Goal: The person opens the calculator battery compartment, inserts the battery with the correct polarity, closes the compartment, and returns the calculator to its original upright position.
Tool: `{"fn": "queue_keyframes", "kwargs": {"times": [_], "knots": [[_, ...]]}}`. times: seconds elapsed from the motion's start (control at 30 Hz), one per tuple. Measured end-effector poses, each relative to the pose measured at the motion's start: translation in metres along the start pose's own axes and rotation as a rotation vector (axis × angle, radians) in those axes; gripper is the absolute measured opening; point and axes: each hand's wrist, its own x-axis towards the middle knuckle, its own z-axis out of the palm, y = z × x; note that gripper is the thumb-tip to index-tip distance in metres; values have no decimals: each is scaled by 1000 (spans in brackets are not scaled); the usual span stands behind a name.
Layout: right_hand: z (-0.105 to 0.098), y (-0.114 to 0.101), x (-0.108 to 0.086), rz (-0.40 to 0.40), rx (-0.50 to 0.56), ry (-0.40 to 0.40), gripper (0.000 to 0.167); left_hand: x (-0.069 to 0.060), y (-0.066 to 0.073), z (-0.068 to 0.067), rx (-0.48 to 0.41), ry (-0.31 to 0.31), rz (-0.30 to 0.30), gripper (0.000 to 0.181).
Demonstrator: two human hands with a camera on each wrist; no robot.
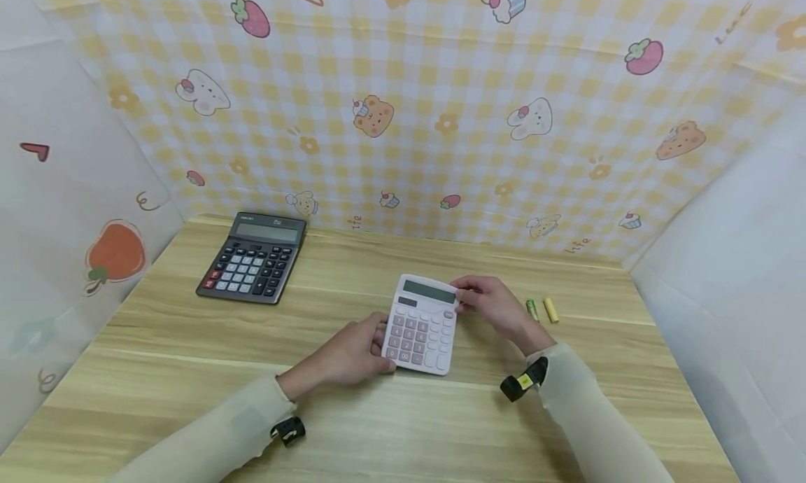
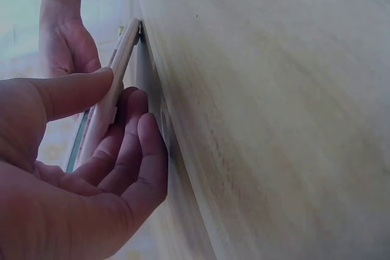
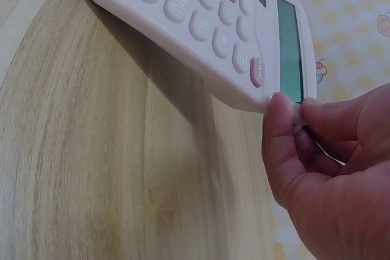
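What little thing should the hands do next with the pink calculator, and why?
I'd perhaps turn the pink calculator face-down, because its screen looks blank, a green battery and a yellow battery lie loose nearby, and the left hand and right hand both hold its edges.

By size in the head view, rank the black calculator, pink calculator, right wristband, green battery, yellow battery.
1. Black calculator and pink calculator: too close to rank; pink is nearer the camera.
2. Right wristband
3. Green battery and yellow battery: look alike.
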Motion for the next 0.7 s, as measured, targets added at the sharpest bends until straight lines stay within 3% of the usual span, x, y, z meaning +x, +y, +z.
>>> {"fn": "queue_keyframes", "kwargs": {"times": [0.43,0.7], "knots": [[-6,-2,-8,-118,31,-18,30,-2,1,-7,-109,6,50,68],[-9,-1,-12,-160,6,12,29,-5,4,-10,-142,6,108,62]]}}
